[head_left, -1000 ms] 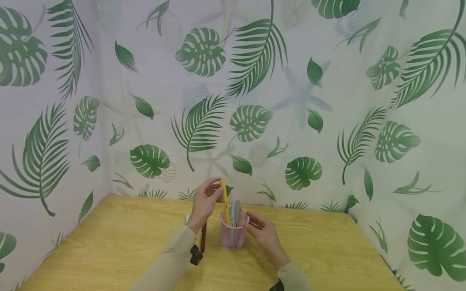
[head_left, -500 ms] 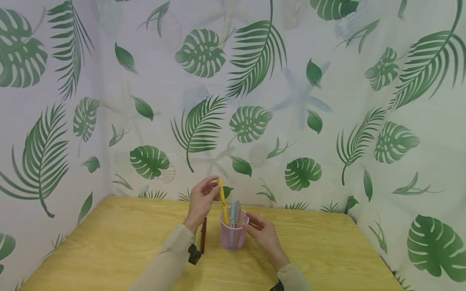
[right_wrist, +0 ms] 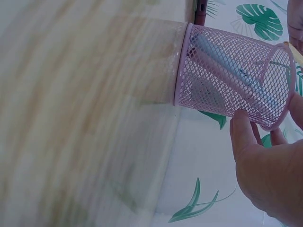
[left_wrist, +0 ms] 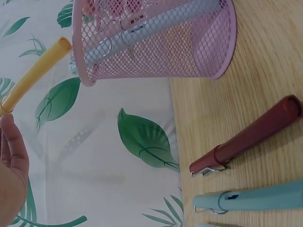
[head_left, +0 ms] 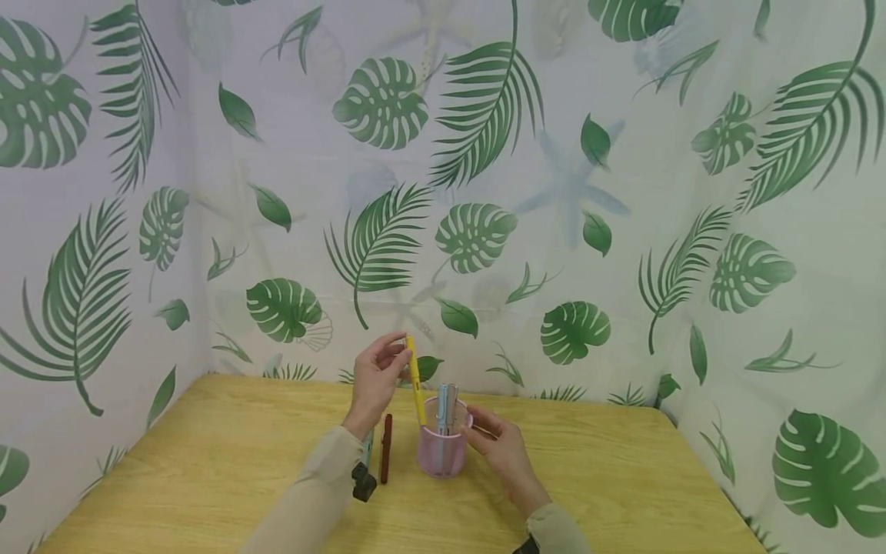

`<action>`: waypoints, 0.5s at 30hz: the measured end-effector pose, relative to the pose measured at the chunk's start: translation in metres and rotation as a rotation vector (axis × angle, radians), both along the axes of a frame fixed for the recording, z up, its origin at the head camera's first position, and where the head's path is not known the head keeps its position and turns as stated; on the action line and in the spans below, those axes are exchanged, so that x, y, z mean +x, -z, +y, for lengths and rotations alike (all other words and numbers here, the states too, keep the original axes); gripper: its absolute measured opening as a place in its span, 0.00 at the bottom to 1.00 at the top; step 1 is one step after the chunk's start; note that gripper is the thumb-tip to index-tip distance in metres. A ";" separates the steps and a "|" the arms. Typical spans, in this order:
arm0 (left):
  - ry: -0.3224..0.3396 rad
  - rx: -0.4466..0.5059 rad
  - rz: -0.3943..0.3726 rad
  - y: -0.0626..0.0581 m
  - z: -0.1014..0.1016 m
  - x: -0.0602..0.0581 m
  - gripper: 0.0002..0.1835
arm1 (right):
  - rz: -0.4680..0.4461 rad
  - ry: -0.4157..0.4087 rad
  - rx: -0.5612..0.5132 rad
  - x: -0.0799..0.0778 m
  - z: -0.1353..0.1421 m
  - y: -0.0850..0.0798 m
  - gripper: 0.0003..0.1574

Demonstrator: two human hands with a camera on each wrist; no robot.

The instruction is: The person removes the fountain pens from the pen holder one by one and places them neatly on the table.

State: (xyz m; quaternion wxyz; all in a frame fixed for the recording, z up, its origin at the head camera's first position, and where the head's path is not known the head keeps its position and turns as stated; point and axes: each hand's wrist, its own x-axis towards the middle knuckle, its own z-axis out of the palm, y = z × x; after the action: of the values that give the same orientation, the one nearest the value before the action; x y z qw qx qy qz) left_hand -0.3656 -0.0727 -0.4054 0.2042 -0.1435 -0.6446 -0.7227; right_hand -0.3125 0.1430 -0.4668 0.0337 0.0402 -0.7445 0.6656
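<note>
My left hand [head_left: 376, 382] pinches a yellow pen [head_left: 415, 377] near its top. The pen slants, with its lower end right at the rim of a pink mesh pen holder [head_left: 441, 458]. In the left wrist view that end of the yellow pen [left_wrist: 42, 71] shows just outside the holder's mouth. My right hand [head_left: 504, 452] grips the holder near its rim from the right, fingers and thumb around the mesh [right_wrist: 227, 75]. Inside the holder stand a light blue pen [head_left: 441, 408] and a greyish pen [head_left: 452, 408], side by side.
On the wooden table [head_left: 208, 477], left of the holder, lie a dark red pen [head_left: 386, 450] and a teal pen [left_wrist: 255, 196], partly behind my left wrist in the head view. Another pen's tip [left_wrist: 210, 225] shows below. A leaf-patterned cloth [head_left: 291, 231] encloses the back and sides.
My left hand has moved left and slightly up, drawing the yellow pen from inside the holder to its rim. The teal pen has come into sight. My right hand stays on the holder.
</note>
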 end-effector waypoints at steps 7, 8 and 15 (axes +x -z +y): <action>-0.012 0.011 -0.015 0.000 -0.006 -0.001 0.17 | 0.003 0.000 -0.005 -0.001 0.001 0.002 0.30; -0.016 0.006 -0.017 0.001 -0.007 -0.001 0.17 | 0.001 0.001 -0.006 -0.002 0.001 0.001 0.30; -0.018 -0.032 -0.036 0.002 -0.015 -0.001 0.18 | 0.011 -0.002 -0.001 -0.002 0.001 0.002 0.31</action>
State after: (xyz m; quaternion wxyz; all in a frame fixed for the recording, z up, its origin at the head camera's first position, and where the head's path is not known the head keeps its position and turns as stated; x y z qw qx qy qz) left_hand -0.3666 -0.0876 -0.4078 0.1969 -0.1281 -0.6609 -0.7128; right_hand -0.3148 0.1443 -0.4688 0.0373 0.0444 -0.7440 0.6657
